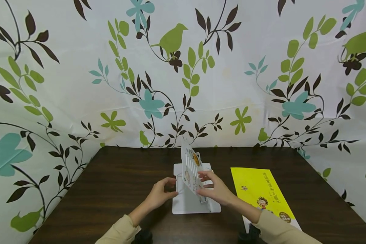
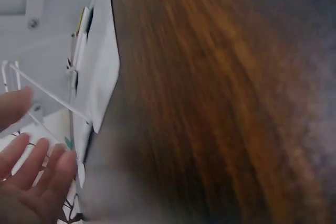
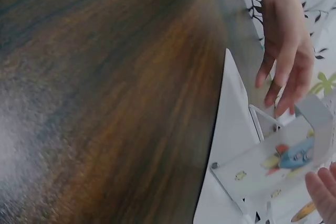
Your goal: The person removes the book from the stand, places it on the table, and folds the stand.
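A white folding book stand point(image 1: 198, 206) with cartoon prints sits on the dark table, its printed panel point(image 1: 189, 171) tilted up and turned edge-on. At the left edge of the base is my left hand point(image 1: 159, 194), fingers loosely bent, thumb tip right by the edge. Spread fingers of my right hand point(image 1: 215, 190) lie at the panel's right side, overlapping it in the head view. The left wrist view shows that hand point(image 2: 37, 182) extended beside a thin white wire leg point(image 2: 50, 94). In the right wrist view, the left hand point(image 3: 289, 51) hangs beside the stand.
A yellow book point(image 1: 263, 193) with a cartoon child on its cover lies right of the stand, partly beneath the right forearm. Behind the table point(image 1: 134, 162) hangs a white cloth point(image 1: 213, 112) printed with leaves, flowers and birds.
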Motion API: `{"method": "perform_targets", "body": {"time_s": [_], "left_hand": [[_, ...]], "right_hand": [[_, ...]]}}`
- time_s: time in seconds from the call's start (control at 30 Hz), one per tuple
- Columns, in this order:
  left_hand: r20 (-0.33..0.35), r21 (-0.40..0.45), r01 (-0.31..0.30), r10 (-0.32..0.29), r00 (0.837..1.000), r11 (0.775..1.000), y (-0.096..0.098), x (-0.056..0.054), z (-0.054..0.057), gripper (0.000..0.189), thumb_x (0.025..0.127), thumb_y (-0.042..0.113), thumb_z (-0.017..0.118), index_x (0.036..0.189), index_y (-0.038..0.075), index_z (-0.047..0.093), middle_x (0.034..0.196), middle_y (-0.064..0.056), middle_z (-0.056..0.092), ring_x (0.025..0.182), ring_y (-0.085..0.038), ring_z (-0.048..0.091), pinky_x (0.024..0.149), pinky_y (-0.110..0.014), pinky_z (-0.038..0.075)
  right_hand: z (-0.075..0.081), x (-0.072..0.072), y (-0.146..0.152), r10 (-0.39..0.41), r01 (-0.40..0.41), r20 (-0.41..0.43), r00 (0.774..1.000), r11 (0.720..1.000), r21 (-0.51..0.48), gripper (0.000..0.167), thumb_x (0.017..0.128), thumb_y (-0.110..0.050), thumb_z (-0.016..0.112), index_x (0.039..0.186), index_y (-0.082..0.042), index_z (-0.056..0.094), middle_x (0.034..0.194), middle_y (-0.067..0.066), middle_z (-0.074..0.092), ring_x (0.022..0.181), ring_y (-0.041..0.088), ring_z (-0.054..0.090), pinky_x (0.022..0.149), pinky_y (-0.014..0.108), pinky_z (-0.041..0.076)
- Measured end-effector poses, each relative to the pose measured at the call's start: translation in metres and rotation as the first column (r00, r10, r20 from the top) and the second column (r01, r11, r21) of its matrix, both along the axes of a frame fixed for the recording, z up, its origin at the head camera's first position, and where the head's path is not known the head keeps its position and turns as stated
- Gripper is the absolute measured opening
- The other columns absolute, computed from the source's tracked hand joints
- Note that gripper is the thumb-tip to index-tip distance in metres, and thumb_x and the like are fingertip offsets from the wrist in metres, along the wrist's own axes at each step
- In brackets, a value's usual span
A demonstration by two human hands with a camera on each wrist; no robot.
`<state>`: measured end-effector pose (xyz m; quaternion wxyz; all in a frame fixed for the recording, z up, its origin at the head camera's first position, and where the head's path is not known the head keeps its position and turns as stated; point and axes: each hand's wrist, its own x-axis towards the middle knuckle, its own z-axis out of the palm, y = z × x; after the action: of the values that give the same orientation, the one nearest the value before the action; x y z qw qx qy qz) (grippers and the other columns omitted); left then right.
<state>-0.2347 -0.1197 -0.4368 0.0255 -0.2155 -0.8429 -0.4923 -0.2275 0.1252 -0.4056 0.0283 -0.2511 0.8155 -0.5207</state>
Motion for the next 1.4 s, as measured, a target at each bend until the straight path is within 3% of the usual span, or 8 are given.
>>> {"method": "perform_targets", "body": {"time_s": [0.17,0.37,0.7,1.13,1.4], "left_hand": [[0.014,-0.094,0.087,-0.086,0.996,0.992,0.001,-0.007,-0.004,0.029,0.077,0.000,0.067,0.104,-0.008,0.059,0.101,-0.019,0.062,0.091,-0.033,0.059,0.077,-0.044,0.049],[-0.025,-0.120,0.077,-0.080,0.996,0.990,0.007,-0.013,-0.007,0.019,0.074,-0.008,0.065,0.093,-0.007,0.064,0.087,-0.013,0.065,0.078,-0.024,0.061,0.068,-0.031,0.051],[-0.001,-0.116,0.028,-0.028,1.000,0.993,0.014,-0.012,-0.008,0.007,0.073,-0.009,0.065,0.080,-0.005,0.065,0.072,-0.012,0.063,0.065,-0.009,0.055,0.056,-0.019,0.045],[-0.015,-0.095,-0.025,0.024,1.000,0.995,0.019,-0.010,-0.010,0.009,0.069,-0.011,0.067,0.072,-0.003,0.063,0.067,-0.008,0.061,0.062,-0.010,0.054,0.053,-0.018,0.044],[-0.033,-0.108,-0.036,0.033,0.999,0.994,0.018,-0.011,-0.014,0.011,0.068,-0.011,0.068,0.071,-0.002,0.063,0.066,-0.005,0.061,0.060,-0.009,0.054,0.053,-0.018,0.044]], "right_hand": [[-0.003,0.002,-0.004,0.078,-0.078,-0.119,0.990,0.997,0.006,0.065,0.075,-0.017,0.073,0.130,-0.007,0.041,0.126,0.014,0.043,0.108,0.031,0.045,0.086,0.045,0.046],[-0.004,0.000,-0.006,0.088,-0.079,-0.187,0.978,0.995,0.054,0.068,0.073,-0.018,0.074,0.131,-0.008,0.041,0.125,0.012,0.042,0.108,0.028,0.044,0.086,0.046,0.046],[-0.006,-0.002,-0.006,0.056,-0.042,-0.172,0.984,0.996,0.085,0.067,0.071,-0.021,0.074,0.129,-0.012,0.042,0.119,0.004,0.043,0.106,0.020,0.044,0.088,0.043,0.046],[-0.008,0.000,-0.006,0.055,-0.041,-0.172,0.984,0.995,0.087,0.064,0.072,-0.017,0.073,0.127,-0.008,0.042,0.118,0.010,0.044,0.105,0.027,0.045,0.082,0.043,0.049],[-0.008,0.002,-0.009,0.005,0.005,-0.132,0.991,0.997,0.077,0.061,0.070,-0.016,0.072,0.125,-0.007,0.045,0.114,0.008,0.046,0.103,0.025,0.046,0.078,0.044,0.051]]}}
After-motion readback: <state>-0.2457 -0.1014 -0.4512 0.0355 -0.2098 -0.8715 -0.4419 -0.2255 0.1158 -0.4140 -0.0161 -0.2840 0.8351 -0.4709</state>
